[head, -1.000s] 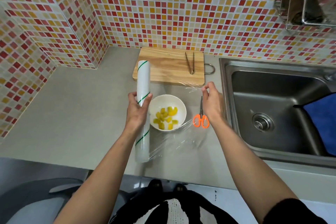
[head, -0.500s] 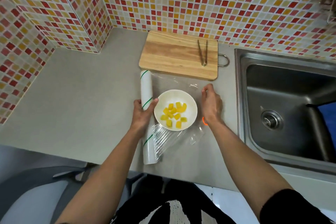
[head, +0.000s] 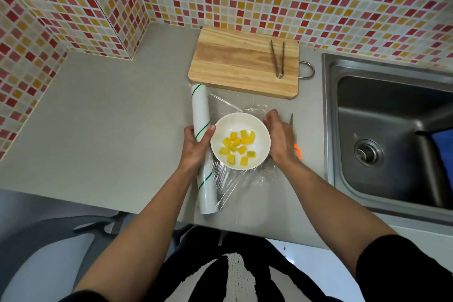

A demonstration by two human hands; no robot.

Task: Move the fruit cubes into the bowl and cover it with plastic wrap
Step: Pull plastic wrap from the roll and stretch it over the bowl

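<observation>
Covering step: plastic wrap (head: pixel 241 108) stretched over bowl (head: pixel 262 135) of fruit cubes (head: pixel 239 146). Left hand (head: pixel 196 147) clamped on roll (head: pixel 201 115) at nine o'clock; right hand (head: pixel 280 137) pressing film at three, fingers together. Next, probably cutting free with scissors (head: pixel 295 137).

We can't see most of the scissors (head: pixel 296 147): the right hand (head: pixel 280 141) covers them, only a blade tip and an orange sliver of handle show. The left hand (head: pixel 196 146) hides the middle of the wrap roll (head: pixel 201 110). The plastic wrap (head: pixel 235 108) is clear, so its edges over the bowl (head: pixel 241 119) are hard to trace. A blue item (head: pixel 443 140) in the sink (head: pixel 382 110) is cut off at the right edge.
</observation>
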